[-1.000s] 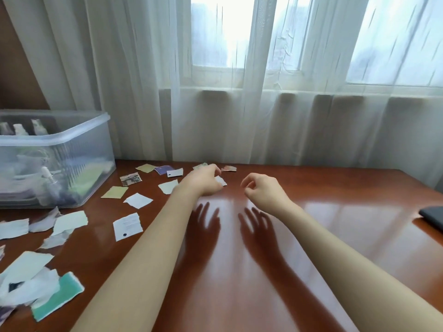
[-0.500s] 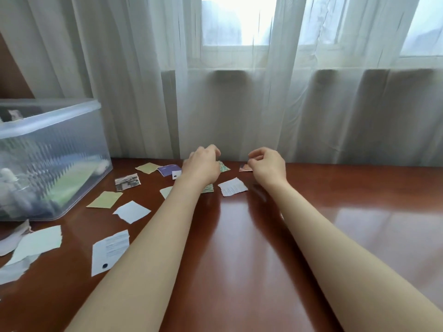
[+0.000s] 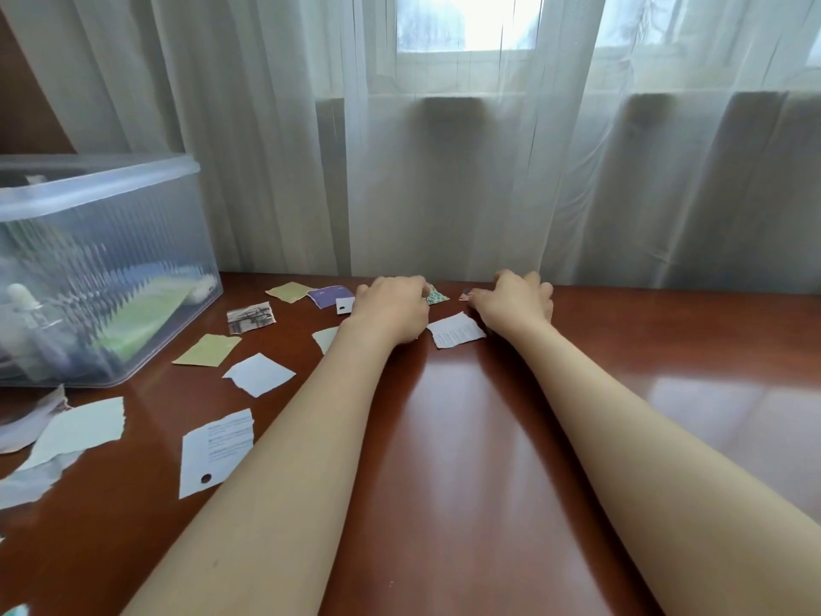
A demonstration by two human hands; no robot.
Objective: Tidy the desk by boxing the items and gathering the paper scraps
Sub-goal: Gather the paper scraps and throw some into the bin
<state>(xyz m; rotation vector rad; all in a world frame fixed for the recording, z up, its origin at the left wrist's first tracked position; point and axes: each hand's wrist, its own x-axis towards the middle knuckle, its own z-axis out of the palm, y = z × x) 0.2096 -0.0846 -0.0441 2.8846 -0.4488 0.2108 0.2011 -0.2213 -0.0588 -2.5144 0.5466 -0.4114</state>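
Several torn paper scraps lie on the brown desk [image 3: 466,460], mostly on its left half. My left hand [image 3: 391,309] is at the far edge with its fingers curled onto a green patterned scrap [image 3: 437,298]. My right hand [image 3: 515,300] is beside it, fingertips pinching a small reddish scrap [image 3: 464,297]. A white printed scrap [image 3: 455,330] lies flat between the two wrists. A clear plastic box [image 3: 111,175] stands at the left with bottles and a green item inside.
Left of my left arm lie a purple scrap [image 3: 328,295], two tan scraps [image 3: 291,291] [image 3: 206,350], a photo scrap [image 3: 249,317], white pieces [image 3: 259,374] [image 3: 217,451] and a pale green one [image 3: 80,431]. A sheer curtain [image 3: 444,171] hangs along the desk's far edge.
Both hands have reached further toward the curtain. The left hand went from the white scrap to the green patterned one, and the right hand closed on the small reddish scrap.
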